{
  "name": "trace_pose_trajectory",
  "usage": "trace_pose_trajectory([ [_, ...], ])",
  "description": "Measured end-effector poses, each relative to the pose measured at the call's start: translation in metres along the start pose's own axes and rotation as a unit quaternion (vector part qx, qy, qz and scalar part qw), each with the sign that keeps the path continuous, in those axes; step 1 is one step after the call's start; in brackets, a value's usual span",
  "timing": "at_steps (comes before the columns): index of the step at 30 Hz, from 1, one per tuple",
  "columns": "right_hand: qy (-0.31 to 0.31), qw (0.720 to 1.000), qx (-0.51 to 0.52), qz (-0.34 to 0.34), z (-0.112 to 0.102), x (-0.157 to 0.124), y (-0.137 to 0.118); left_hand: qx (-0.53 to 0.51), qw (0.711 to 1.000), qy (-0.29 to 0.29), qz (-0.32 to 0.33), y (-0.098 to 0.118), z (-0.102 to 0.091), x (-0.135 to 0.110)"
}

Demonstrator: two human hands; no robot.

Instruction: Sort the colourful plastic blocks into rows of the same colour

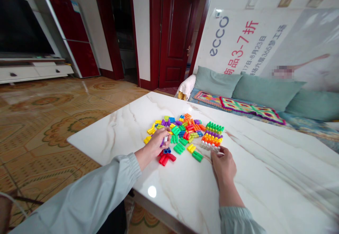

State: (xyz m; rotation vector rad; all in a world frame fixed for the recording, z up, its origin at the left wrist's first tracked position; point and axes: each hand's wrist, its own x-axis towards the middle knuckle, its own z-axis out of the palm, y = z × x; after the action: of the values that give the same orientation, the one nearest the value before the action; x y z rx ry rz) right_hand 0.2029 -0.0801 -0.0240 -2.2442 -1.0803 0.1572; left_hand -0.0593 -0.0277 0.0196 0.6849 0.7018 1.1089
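Small coloured plastic tube-shaped blocks (180, 129) lie in a loose heap on the white marble-patterned table (185, 195). To the heap's right lies a joined panel of blocks (212, 135), with rows of green, olive, purple, yellow, orange and white. My right hand (224, 163) is closed at the panel's near edge, its fingertips on a white block (215, 148). At the heap's left side my left hand (158, 140) is closed around blocks, and a purple and a white part show between the fingers. Red blocks (165, 159) lie just below that hand.
A green block (197, 156) and a yellow one (191, 148) lie between my hands. Beyond the table is a sofa with green cushions (267, 91). A dark red door (178, 32), a red fridge (70, 32) and a television (22, 27) stand farther back.
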Motion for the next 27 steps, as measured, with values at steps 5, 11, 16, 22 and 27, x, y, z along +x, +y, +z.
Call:
trace_pose_trajectory([
  [5, -0.001, 1.0, -0.002, 0.003, 0.0014, 0.001, 0.001, 0.002, 1.0, 0.015, 0.003, -0.0005, 0.0007, -0.0001],
  [11, -0.007, 1.0, -0.008, 0.008, -0.0009, 0.0001, -0.0015, -0.025, 0.999, 0.033, 0.019, 0.0008, -0.0004, 0.0017],
  [16, -0.006, 1.0, -0.005, 0.008, -0.0013, -0.0003, -0.0019, -0.058, 0.996, 0.064, 0.006, 0.0024, -0.0003, 0.0032],
  [22, -0.006, 1.0, 0.0, 0.008, -0.0027, -0.0016, -0.0035, -0.115, 0.989, 0.09, -0.019, 0.0057, 0.0019, 0.0057],
  [27, -0.012, 1.0, -0.002, 0.011, -0.0034, -0.0016, -0.0041, -0.078, 0.994, 0.073, 0.003, 0.0054, -0.0007, 0.0069],
])
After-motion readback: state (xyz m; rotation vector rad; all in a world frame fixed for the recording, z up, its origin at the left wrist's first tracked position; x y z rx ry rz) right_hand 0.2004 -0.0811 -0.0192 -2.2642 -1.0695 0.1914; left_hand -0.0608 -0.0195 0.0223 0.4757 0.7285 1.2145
